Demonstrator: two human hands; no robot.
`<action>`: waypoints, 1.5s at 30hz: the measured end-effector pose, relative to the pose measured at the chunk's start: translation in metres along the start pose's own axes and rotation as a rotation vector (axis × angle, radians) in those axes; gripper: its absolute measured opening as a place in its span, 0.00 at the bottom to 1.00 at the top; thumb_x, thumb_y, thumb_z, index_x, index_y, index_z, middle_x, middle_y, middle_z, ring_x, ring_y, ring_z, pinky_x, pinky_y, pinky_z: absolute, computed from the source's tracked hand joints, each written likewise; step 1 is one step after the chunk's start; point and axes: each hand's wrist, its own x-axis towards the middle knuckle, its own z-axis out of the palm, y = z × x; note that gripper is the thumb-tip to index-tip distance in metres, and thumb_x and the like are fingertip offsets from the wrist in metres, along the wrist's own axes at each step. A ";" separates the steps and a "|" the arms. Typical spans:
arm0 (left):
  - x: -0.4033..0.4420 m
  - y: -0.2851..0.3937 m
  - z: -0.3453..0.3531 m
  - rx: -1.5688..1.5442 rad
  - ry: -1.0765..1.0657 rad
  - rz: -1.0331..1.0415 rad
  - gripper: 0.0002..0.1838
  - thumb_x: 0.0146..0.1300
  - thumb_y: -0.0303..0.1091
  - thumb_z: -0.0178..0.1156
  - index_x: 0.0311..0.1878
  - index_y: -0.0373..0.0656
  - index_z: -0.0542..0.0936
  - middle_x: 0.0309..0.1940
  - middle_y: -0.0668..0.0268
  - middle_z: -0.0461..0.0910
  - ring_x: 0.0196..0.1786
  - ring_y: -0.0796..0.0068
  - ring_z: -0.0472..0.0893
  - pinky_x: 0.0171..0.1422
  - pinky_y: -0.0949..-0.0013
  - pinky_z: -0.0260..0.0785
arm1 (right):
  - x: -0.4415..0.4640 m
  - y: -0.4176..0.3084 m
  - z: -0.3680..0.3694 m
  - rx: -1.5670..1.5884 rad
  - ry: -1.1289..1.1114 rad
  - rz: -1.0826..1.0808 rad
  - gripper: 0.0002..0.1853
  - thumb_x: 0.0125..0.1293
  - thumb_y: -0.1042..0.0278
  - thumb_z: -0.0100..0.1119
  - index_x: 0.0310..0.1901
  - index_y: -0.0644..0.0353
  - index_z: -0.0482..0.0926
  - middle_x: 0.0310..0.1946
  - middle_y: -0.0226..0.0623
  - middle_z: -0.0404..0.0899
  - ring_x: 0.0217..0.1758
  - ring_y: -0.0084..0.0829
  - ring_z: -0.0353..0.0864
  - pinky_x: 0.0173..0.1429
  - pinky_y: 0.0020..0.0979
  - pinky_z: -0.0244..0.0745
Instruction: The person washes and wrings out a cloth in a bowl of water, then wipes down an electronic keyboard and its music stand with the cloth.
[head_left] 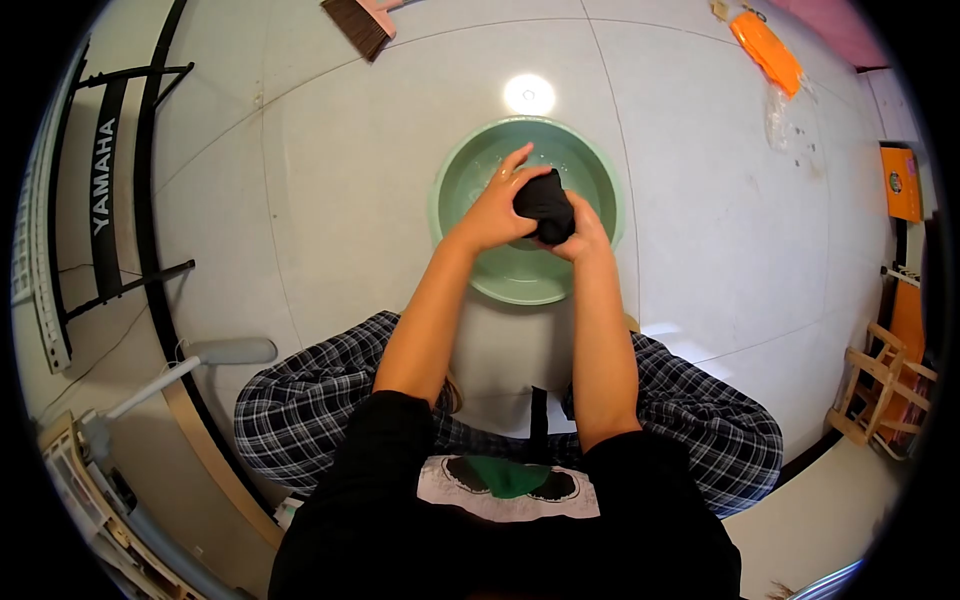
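Note:
A bunched-up black cloth (546, 204) is held between my two hands above a pale green basin (440, 180) on the floor. My left hand (497, 208) grips the cloth from the left with thumb and fingers, its index finger raised away from it. From the right and below, my right hand (583, 228) wraps round the same cloth. What kind of garment or rag it is, I cannot make out. Some water shows in the basin, partly hidden by my hands and forearms.
A broom head (358, 25) lies at the top. An orange bag (767, 50) rests on the tiles at upper right. To the left stands a keyboard stand marked YAMAHA (104, 175), with a grey lamp (232, 351) below it. A wooden rack (880, 385) is at right.

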 end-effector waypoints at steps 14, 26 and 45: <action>0.003 -0.005 0.049 0.024 0.282 -0.028 0.13 0.48 0.29 0.69 0.32 0.38 0.75 0.38 0.61 0.83 0.42 0.67 0.81 0.48 0.67 0.72 | 0.023 0.028 0.006 0.185 -0.079 -0.121 0.11 0.65 0.66 0.47 0.43 0.62 0.74 0.37 0.39 0.78 0.37 0.35 0.81 0.37 0.36 0.78; 0.005 -0.032 0.053 -0.791 0.944 -0.453 0.08 0.60 0.26 0.58 0.42 0.37 0.79 0.34 0.63 0.77 0.31 0.73 0.76 0.37 0.73 0.70 | 0.023 0.067 0.035 -0.554 0.553 -1.029 0.10 0.53 0.70 0.49 0.31 0.66 0.79 0.28 0.47 0.79 0.31 0.43 0.78 0.40 0.37 0.72; 0.014 -0.018 0.011 -0.385 0.862 -0.252 0.08 0.51 0.23 0.61 0.32 0.40 0.72 0.29 0.65 0.76 0.33 0.73 0.77 0.38 0.68 0.72 | 0.017 0.083 0.051 -0.485 0.259 -0.959 0.31 0.67 0.53 0.52 0.65 0.61 0.60 0.61 0.48 0.61 0.59 0.44 0.68 0.63 0.38 0.64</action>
